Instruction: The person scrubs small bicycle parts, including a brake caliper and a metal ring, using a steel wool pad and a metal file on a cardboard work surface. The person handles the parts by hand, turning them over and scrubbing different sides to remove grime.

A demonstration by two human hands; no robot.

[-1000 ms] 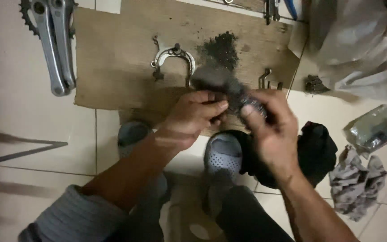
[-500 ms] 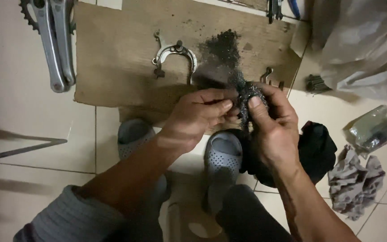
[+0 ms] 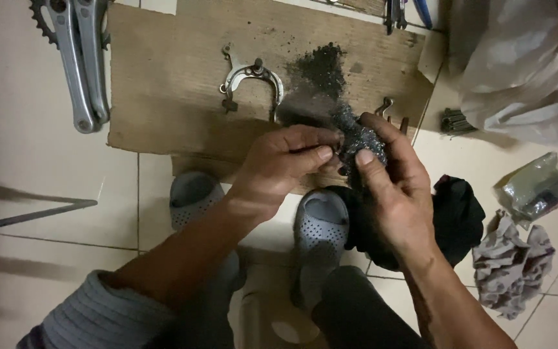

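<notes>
So a second ago my right hand (image 3: 392, 187) was lower and further right, with the steel wool (image 3: 360, 139) sticking out up and left of my fingers. Now I've pulled it in tight, thumb pressed on top of the wad, and it sits right between both hands. My left hand (image 3: 285, 165) has slid in closer too, fingertips now touching the wool instead of covering it from the side. The wad looks more bunched up than before, less spread out toward the cardboard.

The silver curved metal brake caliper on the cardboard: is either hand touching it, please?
No, the silver curved metal brake caliper lies apart from both hands.
</notes>
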